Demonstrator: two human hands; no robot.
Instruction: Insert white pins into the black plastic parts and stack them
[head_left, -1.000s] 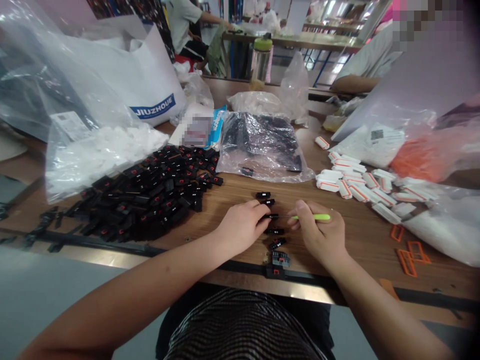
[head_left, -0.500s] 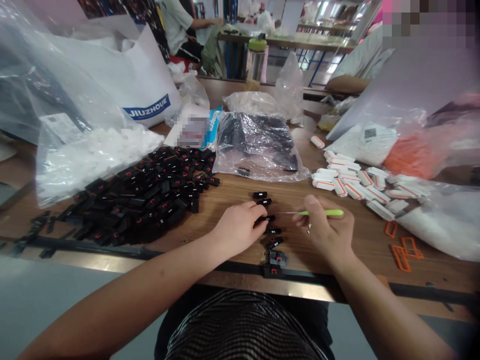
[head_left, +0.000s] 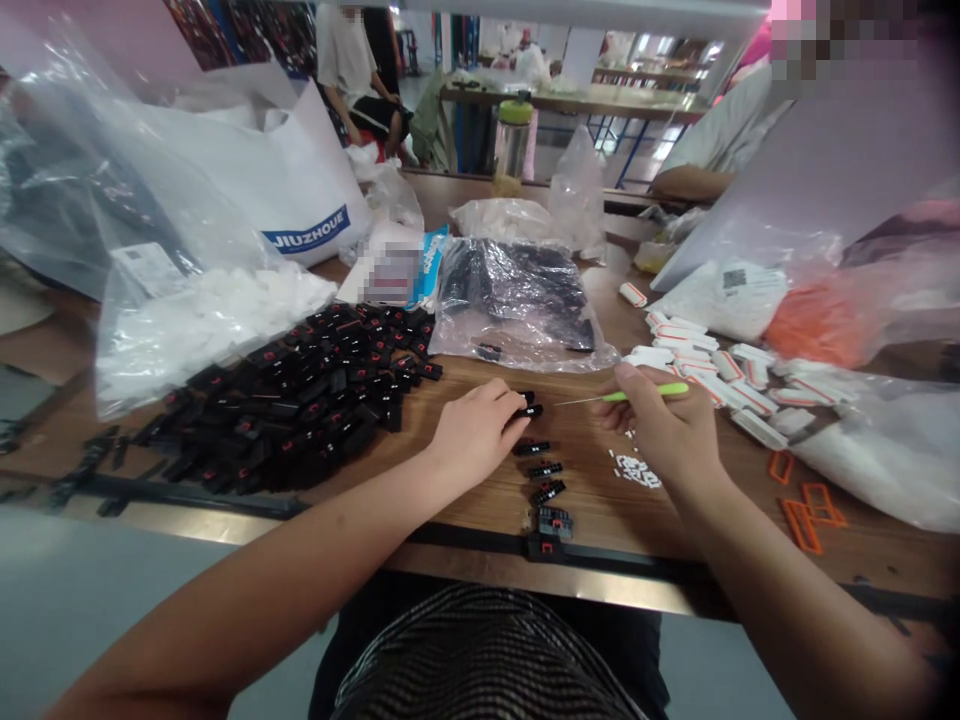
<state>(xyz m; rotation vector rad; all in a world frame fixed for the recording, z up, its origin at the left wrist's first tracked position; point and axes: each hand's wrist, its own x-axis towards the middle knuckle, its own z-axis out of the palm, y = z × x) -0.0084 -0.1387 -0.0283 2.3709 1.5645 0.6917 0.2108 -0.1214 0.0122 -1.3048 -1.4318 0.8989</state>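
My left hand is closed, its fingertips gripping a small black plastic piece with white dots on it. Another black piece is partly hidden by those fingers. In my right hand is a thin pick with a lime-green handle. Its fine metal tip points left, a little short of the gripped piece. Similar black pieces lie in a column nearer me, down to the table's front edge. Tiny white bits are scattered below and left of my right hand.
A large heap of black pieces lies at left beside a clear bag of white parts. A bag of black parts lies ahead. White orange-lined pieces and orange frames are at right. Another person's arm rests beyond.
Both hands have shifted slightly away from me. My left fingers have moved from one black piece to one farther up the column. The white bits now show beside my right hand.
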